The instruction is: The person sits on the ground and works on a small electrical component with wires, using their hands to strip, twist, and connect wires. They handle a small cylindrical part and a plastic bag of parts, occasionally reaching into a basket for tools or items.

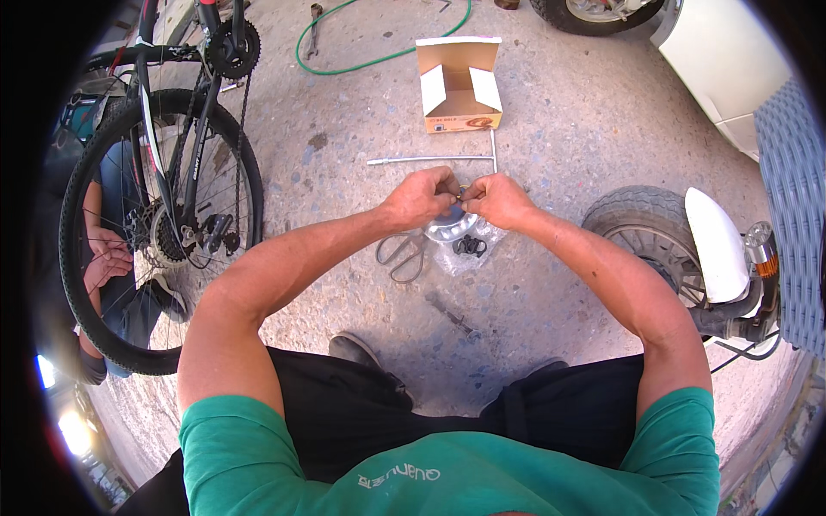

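Left hand (pixel 426 196): thumb and fingertips drawn into a pinch at the centre of the frame, just above its middle, apparently on a small part whose shape the fingers hide
Right hand (pixel 494 199): pinched from the opposite side, fingertips almost meeting the left ones; which of the two bears the load I cannot tell
Small part (pixel 462 194): between both sets of fingertips; likely light, stiff and easy to drop, so best taken by its edges with thumb and forefinger
Silver-rimmed round part (pixel 453 227): directly below the fingertips in the frame, partly covered by the left hand; whether it is held up or rests on the ground is unclear; it looks like rigid metal, probably fairly weighty and smooth, so the outer rim seems the surest hold
Black cable piece (pixel 470 247): just below the round part; likely soft and bendable, better lifted by its thicker bundle than by a thin strand
Clear plastic bag (pixel 456 261): under and around the cable piece, crumpled; probably slippery and very light, so pinch a fold
Dark looped handles (pixel 402 256): left of the bag, well within reach; likely stiff
T-handle wrench (pixel 430 159): above the hands, long and metallic; likely rigid and firm to grip along the shaft
Open cardboard box (pixel 463 120): upper centre, flaps spread; light, its walls would crush under a hard squeeze
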Available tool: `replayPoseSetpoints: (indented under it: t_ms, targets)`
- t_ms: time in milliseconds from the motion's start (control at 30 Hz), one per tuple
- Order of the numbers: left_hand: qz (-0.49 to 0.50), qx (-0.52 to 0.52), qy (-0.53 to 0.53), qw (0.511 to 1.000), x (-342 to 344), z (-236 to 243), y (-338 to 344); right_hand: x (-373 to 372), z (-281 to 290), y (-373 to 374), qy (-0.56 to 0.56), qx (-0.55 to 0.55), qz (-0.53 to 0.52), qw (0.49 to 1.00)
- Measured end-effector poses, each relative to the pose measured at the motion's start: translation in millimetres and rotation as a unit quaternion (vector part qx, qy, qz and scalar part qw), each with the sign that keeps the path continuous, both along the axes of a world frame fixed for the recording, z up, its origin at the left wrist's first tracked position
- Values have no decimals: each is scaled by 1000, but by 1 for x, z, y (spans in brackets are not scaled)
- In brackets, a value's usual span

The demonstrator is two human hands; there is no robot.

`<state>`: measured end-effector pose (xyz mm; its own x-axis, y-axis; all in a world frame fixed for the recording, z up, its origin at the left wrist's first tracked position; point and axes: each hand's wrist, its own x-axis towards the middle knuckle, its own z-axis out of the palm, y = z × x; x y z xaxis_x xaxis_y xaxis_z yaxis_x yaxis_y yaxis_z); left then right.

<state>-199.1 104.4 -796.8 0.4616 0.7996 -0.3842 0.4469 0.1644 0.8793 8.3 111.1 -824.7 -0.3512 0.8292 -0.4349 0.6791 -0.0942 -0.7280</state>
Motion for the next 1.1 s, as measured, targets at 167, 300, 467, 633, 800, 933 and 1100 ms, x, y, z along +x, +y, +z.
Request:
replayPoseSetpoints:
  t_ms: [167,300,467,633,800,933,1100]
  targets:
    - [-12,12,11,1000,-2,-3,0,-1,-11,-4,100,-116,-45,987]
    - [-22,8,-3,1000,-5,-5,-1,-2,-11,-3,170,-242,-47,954]
    - [-42,1,0,999,-9,-9,-3,1,-4,-1,149,-313,-11,938]
    - [-20,-8,-14,1000,-13,-10,-4,3,0,-4,195,-314,-38,928]
    - [-36,72,37,996,-15,-3,-8,2,-3,-6,231,-342,-51,909]
    - [-75,232,131,961,-17,9,-17,0,-7,-7,262,-375,-89,885]
    - [-56,221,162,960,-13,14,-39,-3,-8,-9,284,-376,-105,876]
